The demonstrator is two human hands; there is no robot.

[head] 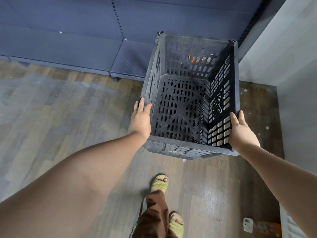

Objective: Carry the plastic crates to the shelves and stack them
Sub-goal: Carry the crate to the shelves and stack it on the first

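Head view: one dark grey slotted plastic crate, open top facing the camera, sits right of centre. Its far end is over the low blue shelf base; its near end is over the wood-pattern floor. Whether it rests on anything cannot be told. The crate is empty; something orange shows through the slots of its far wall.

The left hand lies flat against the outside of the crate's left wall near the rim, fingers extended, not curled around anything. The right hand presses the right wall at the near corner, fingers spread open along the rim.

Near, two feet in pale green slide sandals stand on the floor. A phone lies at near right beside the grey wall.
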